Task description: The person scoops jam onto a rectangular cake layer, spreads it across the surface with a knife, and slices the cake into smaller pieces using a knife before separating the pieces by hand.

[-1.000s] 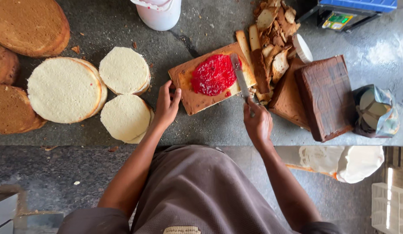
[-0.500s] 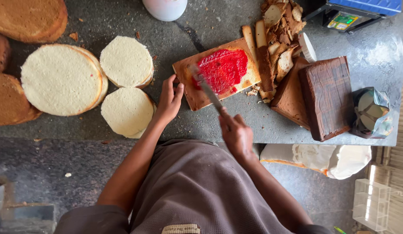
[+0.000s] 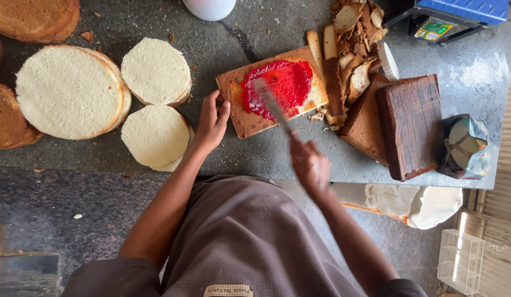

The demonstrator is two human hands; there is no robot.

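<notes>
Shiny foil packet, table's right edge

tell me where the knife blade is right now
In the head view the knife lies across the red jam on the rectangular cake slab, held by the right hand; the left hand steadies the slab's left edge.

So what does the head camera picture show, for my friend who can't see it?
A person's right hand spreads red jam over a rectangular cake slab with a long knife, while the left hand steadies the slab's edge. Pale round cake layers lie to the left on the grey stone counter, with crust trimmings to the right.
</notes>
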